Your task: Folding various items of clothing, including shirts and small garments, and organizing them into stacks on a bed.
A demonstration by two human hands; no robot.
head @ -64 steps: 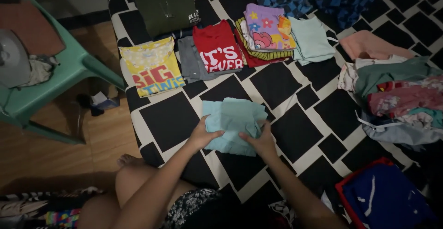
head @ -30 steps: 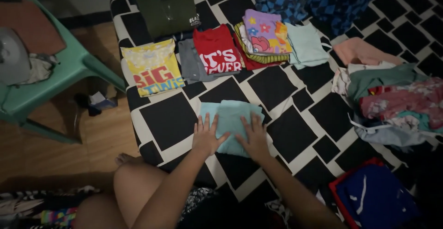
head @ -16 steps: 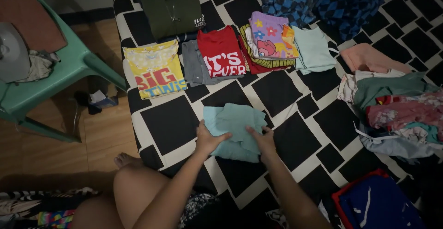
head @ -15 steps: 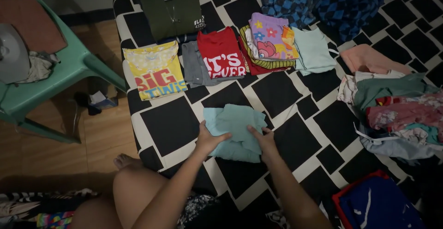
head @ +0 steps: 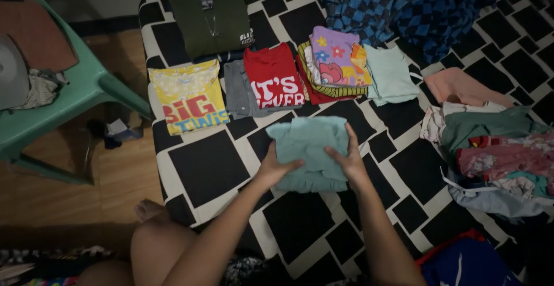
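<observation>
A folded light teal garment (head: 307, 147) is between both my hands, above the black-and-white patterned bed cover (head: 208, 165). My left hand (head: 273, 169) grips its left lower edge. My right hand (head: 348, 160) grips its right side with the fingers spread over the top. Beyond it lies a row of folded clothes: a yellow shirt (head: 188, 96), a grey piece (head: 238, 89), a red shirt (head: 274, 76), a purple cartoon-print stack (head: 334, 58) and a pale mint piece (head: 390, 74).
A heap of unfolded clothes (head: 496, 142) lies at the right. A dark green shirt (head: 206, 10) and blue checked fabric (head: 398, 3) lie at the far end. A green plastic chair (head: 52, 101) stands on the wooden floor at left. A blue cloth in a red-edged container (head: 467, 260) sits at bottom right.
Both hands have closed on the folded teal garment and moved it away from me and slightly right, toward the row of folded clothes. Earlier they pressed it flat.
</observation>
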